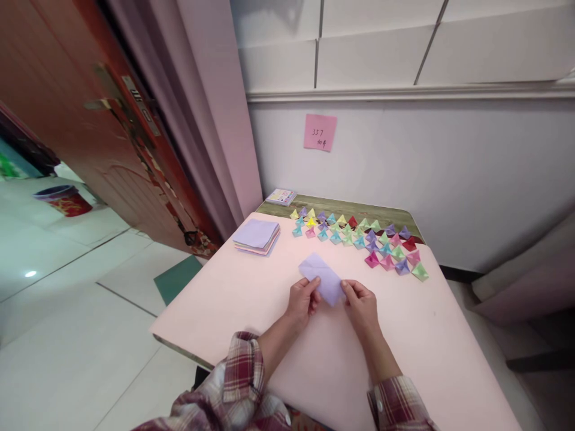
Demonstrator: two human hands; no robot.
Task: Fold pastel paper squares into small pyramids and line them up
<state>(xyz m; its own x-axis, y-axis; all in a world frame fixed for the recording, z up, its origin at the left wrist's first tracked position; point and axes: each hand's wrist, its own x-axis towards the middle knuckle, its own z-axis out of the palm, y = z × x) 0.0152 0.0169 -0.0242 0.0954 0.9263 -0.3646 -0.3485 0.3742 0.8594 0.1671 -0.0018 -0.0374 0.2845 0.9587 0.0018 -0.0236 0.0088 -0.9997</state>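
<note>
Far to the left of the grips, beyond the surface's edge, a red bucket (63, 199) stands on the pale tiled floor beside a brown door (85, 114). Up and to the left of the left hand lies a stack of coloured paper squares (256, 236), lilac sheet on top, on the pink surface (404, 359). The left hand (304, 301) has its grip closed, thumb and fingers pinching the near left edge of a folded lilac paper (322, 276). That paper lies flat on the surface between the two hands and stretches away from them towards the wall. The right hand (360, 305) likewise pinches the paper's near right corner, grip closed on it. Beyond both hands, up and to the right, rows of small folded paper shapes (359, 237) in many colours sit on the surface. Above them a pink sticky note (320, 132) is stuck to the wall.
</note>
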